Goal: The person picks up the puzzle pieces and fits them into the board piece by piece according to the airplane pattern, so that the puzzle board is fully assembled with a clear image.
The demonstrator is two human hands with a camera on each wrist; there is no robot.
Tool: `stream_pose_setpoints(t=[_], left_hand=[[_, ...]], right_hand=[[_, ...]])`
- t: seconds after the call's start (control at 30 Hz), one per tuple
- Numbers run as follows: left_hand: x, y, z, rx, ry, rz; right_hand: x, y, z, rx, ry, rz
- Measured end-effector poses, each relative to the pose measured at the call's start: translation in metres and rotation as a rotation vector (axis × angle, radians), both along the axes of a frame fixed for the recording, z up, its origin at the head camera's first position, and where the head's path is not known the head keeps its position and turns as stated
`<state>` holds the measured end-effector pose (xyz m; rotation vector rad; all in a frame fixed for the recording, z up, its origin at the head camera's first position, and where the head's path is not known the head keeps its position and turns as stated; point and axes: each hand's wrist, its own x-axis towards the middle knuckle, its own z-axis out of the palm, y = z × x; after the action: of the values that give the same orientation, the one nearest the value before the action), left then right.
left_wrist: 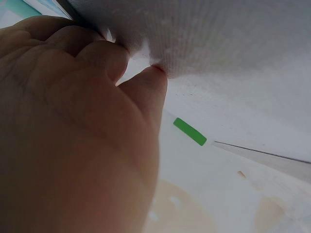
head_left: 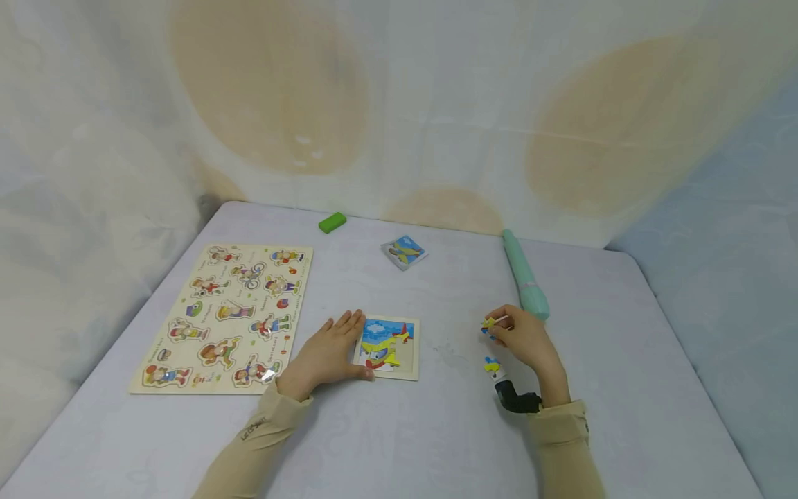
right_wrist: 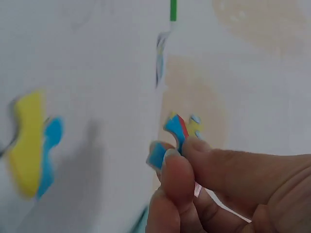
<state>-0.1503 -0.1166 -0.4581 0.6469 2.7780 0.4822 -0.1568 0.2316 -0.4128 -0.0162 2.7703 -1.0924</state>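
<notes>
A small wooden jigsaw board (head_left: 416,353) with a yellow-and-red airplane picture lies in front of me, partly filled; its lower right part shows bare wood. My left hand (head_left: 330,350) rests along its left edge, fingers extended, with the thumb by the near corner. Off to the right, my right hand (head_left: 522,337) pinches a jigsaw piece (right_wrist: 177,128), blue with red and yellow, between thumb and fingertips. Another jigsaw piece (head_left: 492,366), yellow and blue, lies on the table nearer to me, also large at the left of the right wrist view.
A large peg puzzle board (head_left: 202,333) with sports figures lies left. Farther back are a green block (head_left: 332,222) and a small airplane picture card (head_left: 404,251). A mint-green tapered object (head_left: 524,274) lies beyond my right hand. Fabric walls border the table.
</notes>
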Motion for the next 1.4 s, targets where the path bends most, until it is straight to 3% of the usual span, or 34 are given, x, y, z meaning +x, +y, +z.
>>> stream_pose_setpoints(t=[0.3, 0.63, 0.83, 1.4], left_hand=[[-0.002, 0.000, -0.003, 0.001, -0.018, -0.001], [0.001, -0.001, -0.003, -0.003, -0.010, 0.012], [0.001, -0.001, -0.004, 0.003, 0.004, 0.009], [0.000, 0.000, 0.001, 0.001, -0.001, -0.004]], right_hand=[[-0.016, -0.049, 0.001, -0.085, -0.023, 0.054], [-0.012, -0.100, -0.017, -0.154, -0.071, 0.155], [-0.009, -0.110, -0.024, -0.106, -0.039, 0.197], [-0.009, -0.119, -0.038, -0.069, -0.030, 0.169]])
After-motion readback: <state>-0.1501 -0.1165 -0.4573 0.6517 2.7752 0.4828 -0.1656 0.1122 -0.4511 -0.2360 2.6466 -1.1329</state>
